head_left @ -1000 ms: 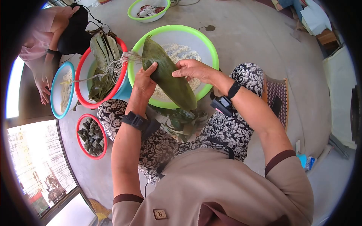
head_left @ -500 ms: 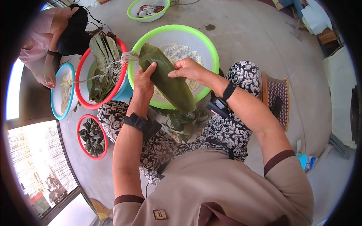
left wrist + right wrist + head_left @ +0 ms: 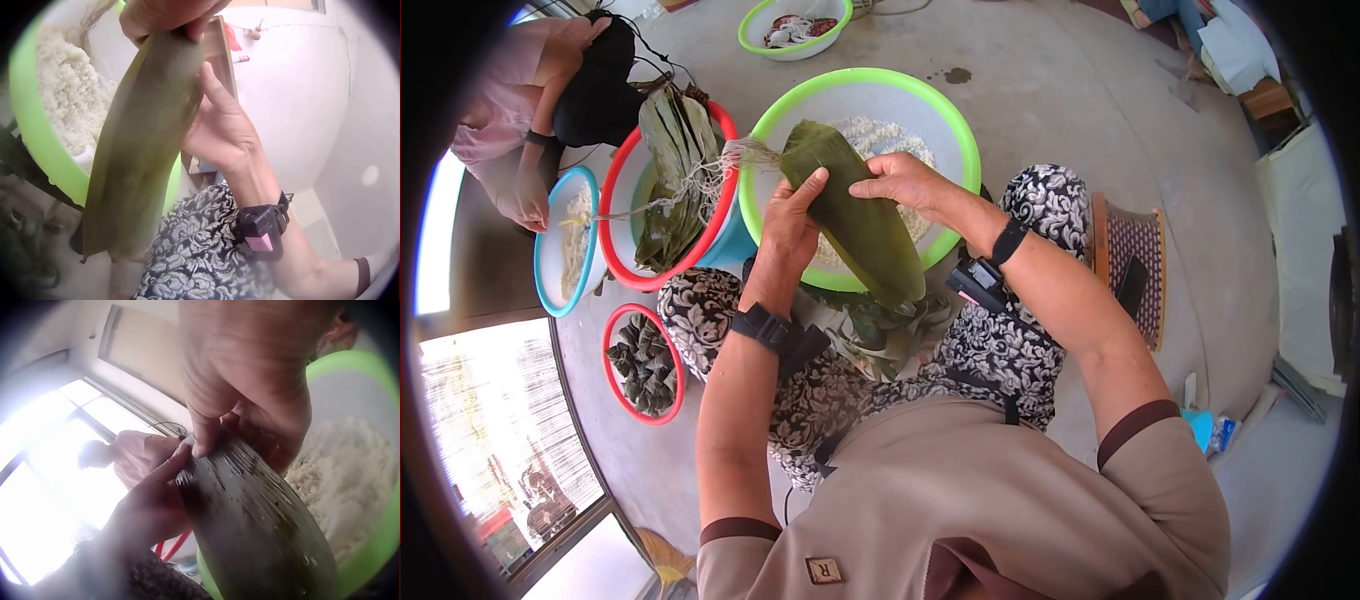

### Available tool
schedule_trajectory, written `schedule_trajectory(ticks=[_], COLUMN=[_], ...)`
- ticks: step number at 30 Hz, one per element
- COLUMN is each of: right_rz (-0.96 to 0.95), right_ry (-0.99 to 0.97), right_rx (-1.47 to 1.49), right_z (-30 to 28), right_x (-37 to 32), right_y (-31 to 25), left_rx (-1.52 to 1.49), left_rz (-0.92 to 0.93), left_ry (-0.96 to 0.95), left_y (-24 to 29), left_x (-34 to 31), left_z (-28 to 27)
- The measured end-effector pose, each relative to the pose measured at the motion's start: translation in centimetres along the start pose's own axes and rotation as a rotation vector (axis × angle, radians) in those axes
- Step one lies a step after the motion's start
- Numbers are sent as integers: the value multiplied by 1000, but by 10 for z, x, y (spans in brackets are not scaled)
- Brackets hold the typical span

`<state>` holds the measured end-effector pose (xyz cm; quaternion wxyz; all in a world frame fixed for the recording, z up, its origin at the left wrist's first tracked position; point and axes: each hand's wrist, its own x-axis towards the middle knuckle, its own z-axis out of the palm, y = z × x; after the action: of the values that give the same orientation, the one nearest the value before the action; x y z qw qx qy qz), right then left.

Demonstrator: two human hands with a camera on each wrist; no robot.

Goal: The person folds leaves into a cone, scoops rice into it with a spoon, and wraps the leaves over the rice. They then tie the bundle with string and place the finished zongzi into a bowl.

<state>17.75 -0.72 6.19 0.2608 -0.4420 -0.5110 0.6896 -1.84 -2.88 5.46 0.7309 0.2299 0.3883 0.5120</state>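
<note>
Both hands hold a long, broad green leaf point(image 3: 862, 222), possibly several layered together, above a large green-rimmed basin point(image 3: 971, 165) of white rice point(image 3: 905, 140). My left hand point(image 3: 792, 228) pinches its left edge, with the thumb lying on top. On the opposite edge, my right hand point(image 3: 908, 187) grips it between thumb and fingers. In the right wrist view the leaf point(image 3: 256, 519) looks wet and ribbed, the thumbs of both hands close together at its end. The leaf's far end slants down toward the knees in the left wrist view.
Left of the rice stands a red-rimmed basin point(image 3: 605, 215) with leaves point(image 3: 675, 170) and pale strings point(image 3: 710, 180). Nearby are a blue-rimmed bowl point(image 3: 540, 260) and a red-rimmed basket point(image 3: 683, 375) of dark wrapped bundles point(image 3: 643, 365). More leaves point(image 3: 885, 325) lie between the knees. Another person point(image 3: 525, 90) sits at left.
The leaf has turned slightly, and its upper end now looks blunter and lower than the earlier pointed tip. The other person's hand has moved in to the blue-rimmed bowl.
</note>
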Motion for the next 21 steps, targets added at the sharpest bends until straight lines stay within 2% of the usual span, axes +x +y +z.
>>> schedule_trajectory(ticks=[2, 4, 5, 7, 10, 13, 21], right_rz=[-3, 52, 53, 117, 22, 25, -88], right_ry=[-17, -58, -61, -95, -44, 31, 72], right_rx=[12, -62, -61, -91, -43, -50, -15], right_z=[-4, -3, -2, -3, 2, 4, 7], right_x=[2, -1, -2, -5, -6, -8, -2], right_y=[3, 0, -1, -4, -5, -13, -10], left_rx=[-39, -277, -277, -102, -53, 1, 71], left_rz=[-45, -175, -174, -27, 19, 47, 105], left_ry=[-7, -68, -64, -67, -49, -7, 41], left_y=[3, 8, 8, 6, 2, 2, 2], left_x=[3, 11, 12, 15, 13, 7, 2], left_z=[-1, -8, -12, -17, -17, -9, 7])
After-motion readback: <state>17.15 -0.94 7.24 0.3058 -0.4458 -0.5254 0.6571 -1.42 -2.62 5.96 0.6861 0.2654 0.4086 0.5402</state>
